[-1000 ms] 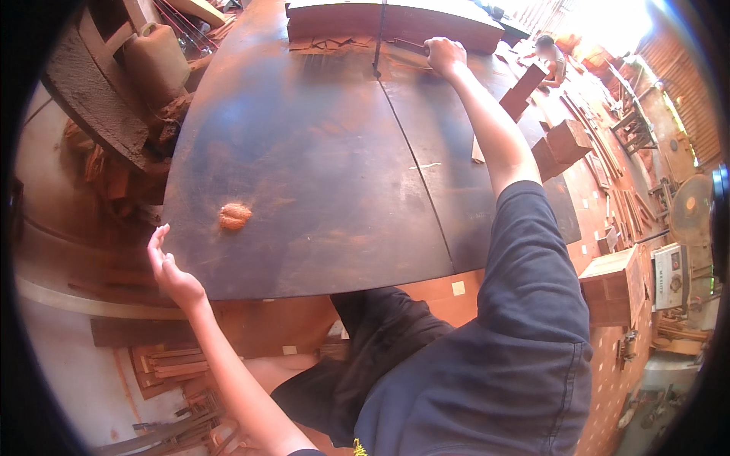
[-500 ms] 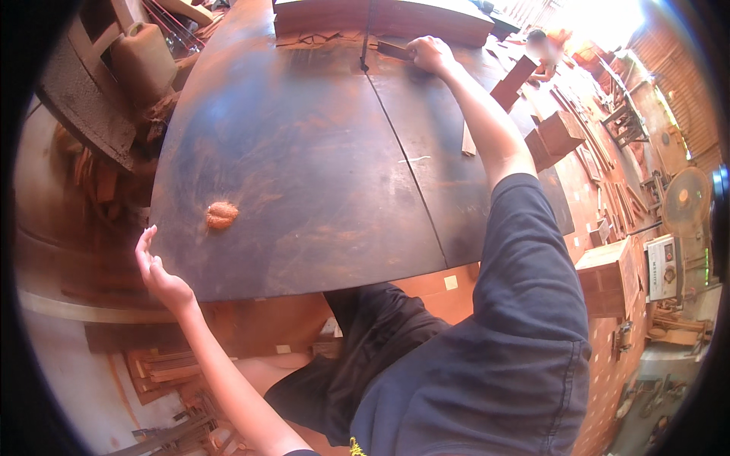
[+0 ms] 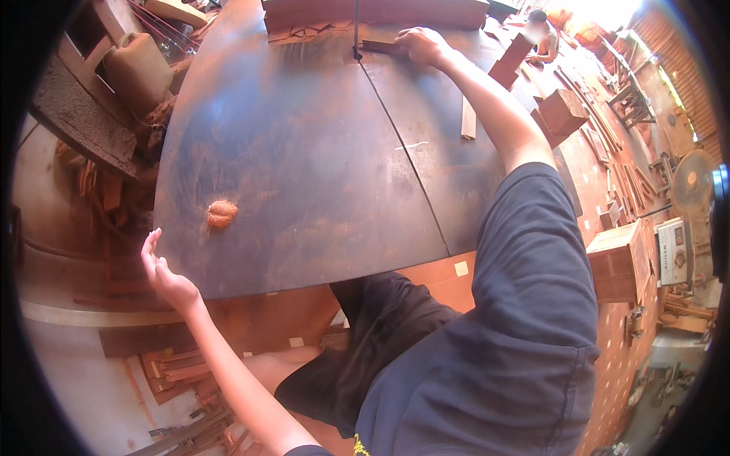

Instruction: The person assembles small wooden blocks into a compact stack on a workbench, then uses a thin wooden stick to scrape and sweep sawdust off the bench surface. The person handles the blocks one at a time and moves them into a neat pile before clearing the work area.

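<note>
My right hand (image 3: 424,47) reaches to the far part of a dark metal saw table (image 3: 296,182), its fingers closed on a small strip of dark wood (image 3: 378,47). The strip's left end lies at the thin upright saw blade (image 3: 357,26), which comes down into the table where a long slot begins. My left hand (image 3: 171,281) is off the table's near left edge, fingers raised and apart, holding nothing. Near it on the table sits a brownish-orange lump (image 3: 222,213). Behind the blade stands a long reddish wooden block (image 3: 426,11), with thin wood scraps (image 3: 304,32) along its base.
At the right side of the table are wooden blocks (image 3: 561,114) and a narrow light strip (image 3: 468,119). A plastic jug (image 3: 138,67) is at the far left. Another person (image 3: 544,38) crouches at the far right. A wooden box (image 3: 614,262) stands on the tiled floor.
My right hand has brought the wood strip slightly left, closer to the blade. The whole view has shifted a little. My left hand keeps its pose beside the table edge.
</note>
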Action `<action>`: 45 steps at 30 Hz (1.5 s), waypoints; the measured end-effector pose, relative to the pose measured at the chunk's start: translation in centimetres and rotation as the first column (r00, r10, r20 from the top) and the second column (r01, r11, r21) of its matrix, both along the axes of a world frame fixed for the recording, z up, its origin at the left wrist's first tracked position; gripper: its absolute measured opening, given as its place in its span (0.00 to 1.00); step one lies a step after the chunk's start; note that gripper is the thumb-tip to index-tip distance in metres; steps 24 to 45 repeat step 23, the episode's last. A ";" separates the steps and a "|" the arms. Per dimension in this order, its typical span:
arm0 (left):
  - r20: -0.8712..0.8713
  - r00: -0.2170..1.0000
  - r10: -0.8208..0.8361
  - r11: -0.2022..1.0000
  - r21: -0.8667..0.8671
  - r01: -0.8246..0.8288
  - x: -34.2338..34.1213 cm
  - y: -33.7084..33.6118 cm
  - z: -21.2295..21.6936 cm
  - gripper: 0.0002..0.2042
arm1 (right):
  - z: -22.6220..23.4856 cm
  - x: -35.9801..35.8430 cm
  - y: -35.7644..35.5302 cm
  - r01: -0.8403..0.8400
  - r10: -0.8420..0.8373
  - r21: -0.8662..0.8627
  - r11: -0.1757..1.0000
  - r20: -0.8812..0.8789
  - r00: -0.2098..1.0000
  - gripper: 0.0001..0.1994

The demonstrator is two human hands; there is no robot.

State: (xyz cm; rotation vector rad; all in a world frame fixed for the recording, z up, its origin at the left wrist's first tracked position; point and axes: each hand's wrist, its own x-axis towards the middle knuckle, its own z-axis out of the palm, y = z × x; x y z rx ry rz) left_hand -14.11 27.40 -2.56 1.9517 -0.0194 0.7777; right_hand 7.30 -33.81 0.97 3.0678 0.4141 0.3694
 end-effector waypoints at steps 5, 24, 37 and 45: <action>0.003 1.000 -0.025 1.000 0.010 0.025 0.4 -0.4 -0.1 0.24 | -0.3 -1.5 -1.4 -0.055 0.051 0.054 0.997 0.077 0.996 0.17; 0.041 0.998 -0.037 0.999 -0.012 0.038 0.8 0.3 -0.8 0.24 | 0.3 -9.8 0.5 -0.158 0.158 -0.012 0.987 0.037 0.987 0.20; 0.041 0.998 -0.037 0.999 -0.012 0.038 0.8 0.3 -0.8 0.24 | 0.3 -9.8 0.5 -0.158 0.158 -0.012 0.987 0.037 0.987 0.20; 0.041 0.998 -0.037 0.999 -0.012 0.038 0.8 0.3 -0.8 0.24 | 0.3 -9.8 0.5 -0.158 0.158 -0.012 0.987 0.037 0.987 0.20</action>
